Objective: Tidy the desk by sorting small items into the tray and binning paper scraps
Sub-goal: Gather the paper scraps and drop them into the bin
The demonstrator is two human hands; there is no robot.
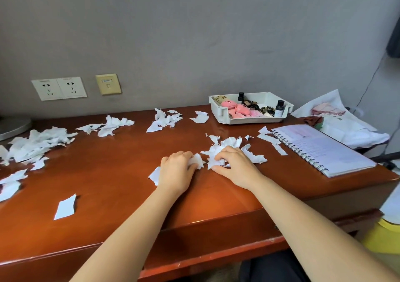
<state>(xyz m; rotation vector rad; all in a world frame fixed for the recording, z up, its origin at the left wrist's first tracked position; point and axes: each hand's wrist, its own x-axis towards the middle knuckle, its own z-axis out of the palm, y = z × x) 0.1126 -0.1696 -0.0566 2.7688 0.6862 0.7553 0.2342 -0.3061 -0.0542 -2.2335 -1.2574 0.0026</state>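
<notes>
Torn white paper scraps lie all over the brown desk. My left hand is curled around a few scraps in the middle of the desk. My right hand presses down on a bigger pile of scraps just beside it, fingers bent into the paper. More scraps lie at the far left, at the back, and one lone piece near the front edge. A white tray at the back right holds pink plush toys, small dark bottles and beads.
An open spiral notebook lies at the right edge, with white bags and cloth behind it. A yellow bin stands on the floor at lower right. Wall sockets sit behind the desk. A grey round base is at far left.
</notes>
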